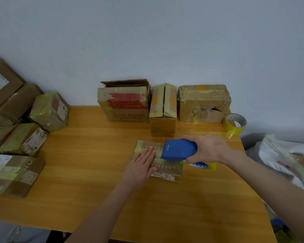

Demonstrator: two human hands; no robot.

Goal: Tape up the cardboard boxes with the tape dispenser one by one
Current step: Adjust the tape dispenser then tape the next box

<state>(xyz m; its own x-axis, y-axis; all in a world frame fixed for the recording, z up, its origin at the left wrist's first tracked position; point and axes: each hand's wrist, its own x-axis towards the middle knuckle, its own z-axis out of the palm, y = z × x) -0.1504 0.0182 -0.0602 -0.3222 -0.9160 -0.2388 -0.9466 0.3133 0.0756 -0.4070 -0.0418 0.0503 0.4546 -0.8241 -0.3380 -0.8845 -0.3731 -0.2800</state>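
Much bare surface (95, 172) spreads from the near edge up to a small cardboard box (167, 168) lying right of centre. On its top the left hand (140, 165) presses flat, fingers straight. The right hand (207, 149) is wrapped round the blue tape dispenser (179, 149), whose nose rests on the box. Taped boxes (25, 137) crowd the left edge. Three larger boxes (162, 109) line the far wall, with a spare tape roll (235, 123) at the right corner.
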